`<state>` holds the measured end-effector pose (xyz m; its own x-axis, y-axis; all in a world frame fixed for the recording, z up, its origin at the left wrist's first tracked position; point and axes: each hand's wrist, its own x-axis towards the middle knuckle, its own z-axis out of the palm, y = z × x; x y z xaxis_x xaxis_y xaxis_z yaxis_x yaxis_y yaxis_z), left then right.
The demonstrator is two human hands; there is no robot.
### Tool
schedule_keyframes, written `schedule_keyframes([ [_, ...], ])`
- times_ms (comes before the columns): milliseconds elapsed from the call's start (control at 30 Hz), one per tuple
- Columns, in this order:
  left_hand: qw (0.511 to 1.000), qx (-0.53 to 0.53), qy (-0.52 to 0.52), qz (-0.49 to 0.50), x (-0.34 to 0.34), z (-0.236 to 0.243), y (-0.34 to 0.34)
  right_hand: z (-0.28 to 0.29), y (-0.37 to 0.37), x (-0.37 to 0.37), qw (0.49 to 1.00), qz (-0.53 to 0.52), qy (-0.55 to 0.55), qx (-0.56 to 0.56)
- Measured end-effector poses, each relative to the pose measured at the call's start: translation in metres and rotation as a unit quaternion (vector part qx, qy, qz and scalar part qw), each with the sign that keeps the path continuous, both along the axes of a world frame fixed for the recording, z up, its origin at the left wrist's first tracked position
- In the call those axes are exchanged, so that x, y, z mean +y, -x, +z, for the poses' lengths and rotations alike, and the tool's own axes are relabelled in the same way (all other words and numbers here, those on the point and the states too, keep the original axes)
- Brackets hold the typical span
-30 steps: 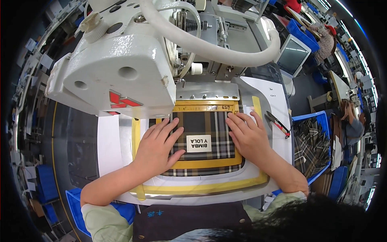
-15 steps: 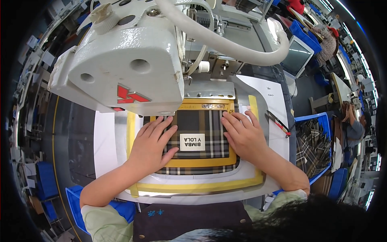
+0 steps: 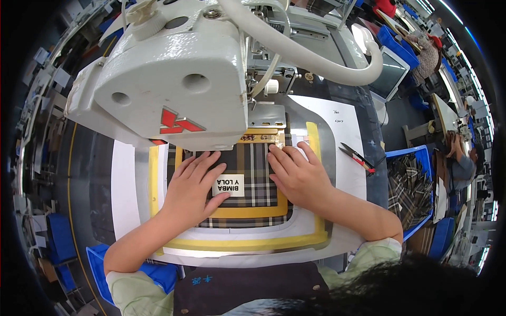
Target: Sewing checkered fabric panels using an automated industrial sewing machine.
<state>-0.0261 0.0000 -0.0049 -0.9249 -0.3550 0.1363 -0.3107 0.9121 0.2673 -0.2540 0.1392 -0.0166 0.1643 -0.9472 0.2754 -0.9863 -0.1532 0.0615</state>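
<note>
My left hand (image 3: 195, 187) lies spread on plaid fabric (image 3: 253, 189) inside a yellow template frame (image 3: 242, 211), its thumb at the lower left of a white label (image 3: 228, 185). At the fabric's right edge, my right hand (image 3: 295, 176) rests with fingers apart. The fabric and frame sit on a taped white-and-metal plate (image 3: 242, 243). Above them hangs the white sewing machine head (image 3: 153, 89), hiding part of the frame's far edge; a metal clamp bar (image 3: 266, 116) shows beside it.
Black scissors with red (image 3: 358, 158) lie at the right. A blue bin (image 3: 428, 174) of plaid pieces stands beside the table, another blue bin (image 3: 97, 263) at lower left. A white-framed screen (image 3: 390, 73) stands behind. Co-workers (image 3: 421, 60) sit at tables to the right.
The plate, fabric, frame and both hands have moved leftward in the picture. The machine head appears farther right, so the work now sits farther left beneath it.
</note>
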Motion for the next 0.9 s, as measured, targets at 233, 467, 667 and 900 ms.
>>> schedule_keyframes([
  [233,0.999,0.027,-0.004,-0.036,0.012,-0.013,0.019,-0.011,0.005,0.000,1.000,0.023,0.003,0.001],
  [467,0.999,0.029,-0.002,-0.023,0.012,-0.019,0.024,-0.019,0.004,-0.006,0.999,0.046,0.014,0.004],
  [667,0.999,0.025,0.031,-0.009,0.015,-0.026,0.025,-0.028,0.002,-0.008,0.997,0.069,0.022,0.006],
  [900,0.999,0.037,0.032,0.018,0.022,-0.038,0.024,-0.042,0.003,-0.008,0.995,0.099,0.031,-0.002],
])
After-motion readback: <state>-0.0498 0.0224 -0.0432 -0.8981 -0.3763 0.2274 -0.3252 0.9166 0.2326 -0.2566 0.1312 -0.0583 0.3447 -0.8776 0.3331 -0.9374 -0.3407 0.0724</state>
